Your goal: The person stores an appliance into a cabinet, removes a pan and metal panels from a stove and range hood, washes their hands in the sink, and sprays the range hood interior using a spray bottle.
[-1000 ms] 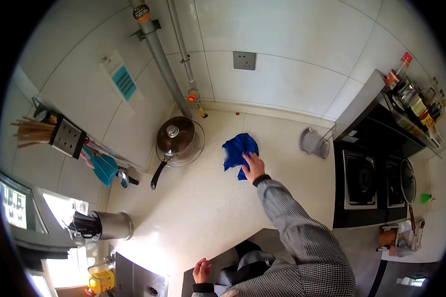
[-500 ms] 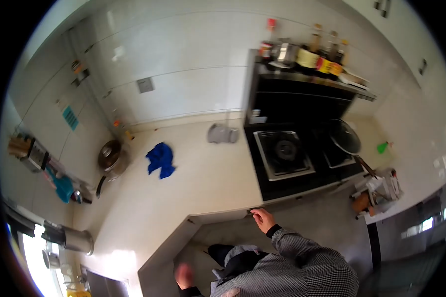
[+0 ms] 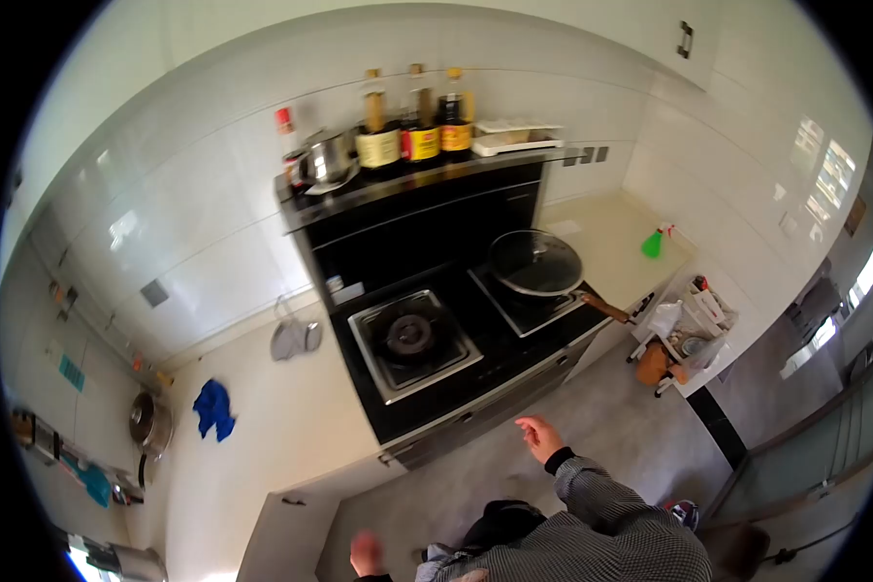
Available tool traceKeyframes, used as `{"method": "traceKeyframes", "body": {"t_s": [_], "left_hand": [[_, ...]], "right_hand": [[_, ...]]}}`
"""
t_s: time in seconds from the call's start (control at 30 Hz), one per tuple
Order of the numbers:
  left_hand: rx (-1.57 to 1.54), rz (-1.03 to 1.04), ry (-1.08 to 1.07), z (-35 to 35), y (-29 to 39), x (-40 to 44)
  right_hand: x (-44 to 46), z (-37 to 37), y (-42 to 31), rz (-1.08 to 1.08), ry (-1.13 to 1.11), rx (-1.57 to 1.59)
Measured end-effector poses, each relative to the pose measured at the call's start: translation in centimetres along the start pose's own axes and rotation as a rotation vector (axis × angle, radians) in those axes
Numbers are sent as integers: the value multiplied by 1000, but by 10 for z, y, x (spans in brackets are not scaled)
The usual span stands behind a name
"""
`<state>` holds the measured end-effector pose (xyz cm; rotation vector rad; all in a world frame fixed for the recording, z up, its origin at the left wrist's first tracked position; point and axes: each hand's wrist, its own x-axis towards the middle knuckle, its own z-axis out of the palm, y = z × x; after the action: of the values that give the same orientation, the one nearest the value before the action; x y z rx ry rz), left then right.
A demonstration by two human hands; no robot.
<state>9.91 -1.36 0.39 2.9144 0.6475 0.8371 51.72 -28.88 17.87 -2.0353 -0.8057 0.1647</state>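
My right hand (image 3: pixel 541 438) hangs in the air in front of the stove (image 3: pixel 359 427), below its front edge. Its fingers are loosely bent and partly apart, with nothing in them. Low in the view, my left hand (image 3: pixel 367 555) is smeared by motion, near the corner cabinet; its fingers do not show clearly. On the stove's right burner sits a wok (image 3: pixel 535 262) under a glass lid, its wooden handle pointing to the front right. The left burner (image 3: pixel 409 335) carries no pot.
Sauce bottles (image 3: pixel 378 145) and a steel pot (image 3: pixel 328 160) line the shelf behind the stove. A blue cloth (image 3: pixel 213 407) and a lidded saucepan (image 3: pixel 149 422) rest on the left counter. At right are a green spray bottle (image 3: pixel 653 244) and a loaded cart (image 3: pixel 684 330).
My view has swung to the right, so the stove sits nearer the middle. My right hand, earlier at the counter edge by the stove, is now in front of the stove, apart from it.
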Motion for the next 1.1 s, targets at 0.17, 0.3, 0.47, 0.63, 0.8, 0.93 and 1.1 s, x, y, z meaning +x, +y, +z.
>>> {"method": "traceKeyframes", "body": {"t_s": [0.17,0.3,0.47,0.63,0.8,0.93,1.1], "left_hand": [[-1159,-719,-360,102,116,103],[-1394,-1006,-548,54,302,285],[-1448,-753,-577,72,412,411],[-1555,-775,-578,144,480,493],[-1732,-1209,-482,235,534,552],[-1969,-1400,-465,308,549,569],[-1767,-1169,-210,304,584,590]], "right_hand": [[39,-147,55,-11,139,-36],[88,-245,98,-54,268,10],[177,-309,130,-11,370,-105],[254,-295,229,447,-23,84],[283,-294,238,782,-752,734],[285,-278,260,817,-949,882],[281,-275,264,632,-771,829]]}}
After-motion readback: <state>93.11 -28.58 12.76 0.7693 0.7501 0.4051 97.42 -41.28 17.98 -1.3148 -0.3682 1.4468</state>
